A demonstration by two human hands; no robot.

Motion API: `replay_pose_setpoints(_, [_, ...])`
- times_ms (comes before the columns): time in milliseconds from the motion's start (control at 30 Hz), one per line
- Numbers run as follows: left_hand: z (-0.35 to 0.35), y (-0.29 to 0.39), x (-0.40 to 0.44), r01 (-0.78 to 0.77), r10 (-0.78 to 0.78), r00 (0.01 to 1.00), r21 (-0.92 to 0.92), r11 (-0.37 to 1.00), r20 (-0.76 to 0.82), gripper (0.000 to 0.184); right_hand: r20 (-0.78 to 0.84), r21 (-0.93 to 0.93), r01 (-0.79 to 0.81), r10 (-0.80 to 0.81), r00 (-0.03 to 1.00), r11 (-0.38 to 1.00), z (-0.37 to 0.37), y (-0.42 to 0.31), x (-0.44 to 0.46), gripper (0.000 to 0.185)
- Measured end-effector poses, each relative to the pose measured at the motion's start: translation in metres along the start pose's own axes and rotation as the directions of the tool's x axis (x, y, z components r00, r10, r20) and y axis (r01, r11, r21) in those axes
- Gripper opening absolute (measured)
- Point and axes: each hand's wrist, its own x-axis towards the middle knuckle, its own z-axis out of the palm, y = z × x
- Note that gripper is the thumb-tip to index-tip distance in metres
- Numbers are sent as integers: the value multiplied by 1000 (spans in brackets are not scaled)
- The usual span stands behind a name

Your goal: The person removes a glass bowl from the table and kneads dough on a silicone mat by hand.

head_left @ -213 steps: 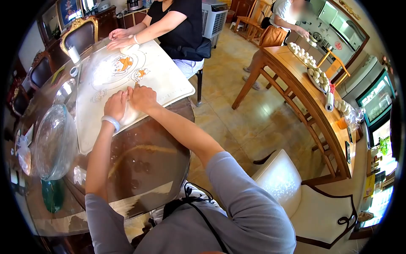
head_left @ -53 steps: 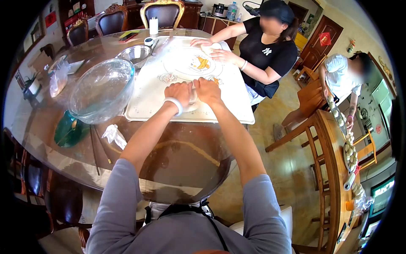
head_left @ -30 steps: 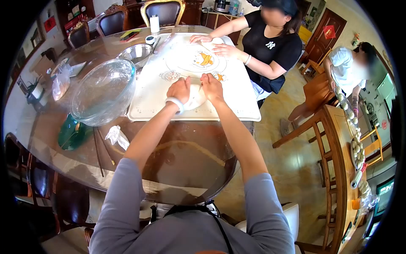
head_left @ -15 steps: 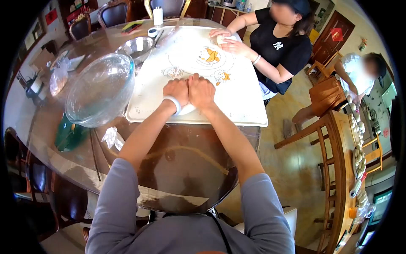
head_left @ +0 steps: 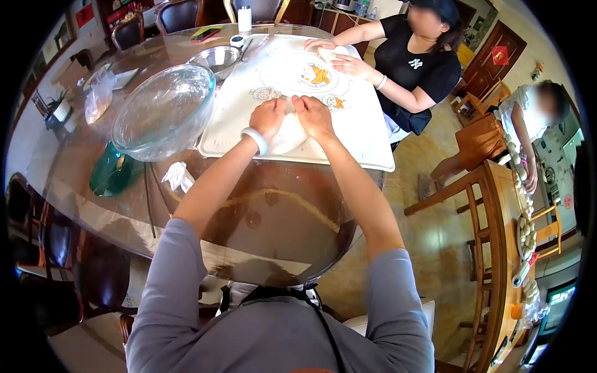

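Work at a white rectangular board (head_left: 360, 133) printed with orange-and-black cartoon figures, resting on a round brown table with a clear glossy cover (head_left: 267, 217). Left of the board, a large oval clear glass bowl (head_left: 158, 118) crowds its edge and, in this view, overlaps it. Behind that bowl, beside the board's far left portion, sits a shiny round metal bowl (head_left: 211, 57). Nearer than the board, at left, lie a crumpled white tissue (head_left: 178, 176), thin dark sticks (head_left: 150, 199) and a dark green translucent object (head_left: 111, 171). Beyond the board stands a white cylindrical bottle (head_left: 244, 20). At the board's far right, a co-worker in a black short-sleeved shirt (head_left: 413, 74) has both hands on a small pale lump (head_left: 328, 55). The smooth, off-white oblong dough (head_left: 290, 135) lies at the board's near edge, its surface matt and its sides partly hidden. The left hand (head_left: 266, 119) and right hand (head_left: 314, 117) press upon it from either side, fingers curled, a narrow gap between them.
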Motion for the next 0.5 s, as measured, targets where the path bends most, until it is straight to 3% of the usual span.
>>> replay_pose_setpoints(33, [-6,12,-7,36,-33,997,-43,998,76,47,-2,35,15,-15,1000,999,-4,-5,-8,42])
replay_pose_setpoints(67, [7,4,-7,-130,130,991,20,991,-9,46,-64,-8,103,-104,993,995,-1,-4,-15,37])
replay_pose_setpoints(167, [21,11,-22,-178,203,975,226,958,-92,43,-189,-191,140,-176,966,972,2,-5,-37,28])
replay_pose_setpoints(200, [26,8,-26,-240,286,952,310,920,-112,40,-235,-266,258,-322,917,929,9,7,-38,22])
replay_pose_setpoints(267, [30,0,-25,-251,294,953,360,899,-70,40,-260,-326,305,-395,881,895,19,20,-35,22])
replay_pose_setpoints(300, [32,-4,-22,-257,297,954,385,887,-48,40,-271,-356,327,-431,861,876,23,25,-31,22])
replay_pose_setpoints(433, [32,1,4,-133,130,991,429,893,38,45,-135,-409,210,-287,948,888,25,20,-7,21])
replay_pose_setpoints(500, [29,7,13,-88,51,995,462,882,91,48,-159,-524,297,-435,887,798,31,34,11,21])
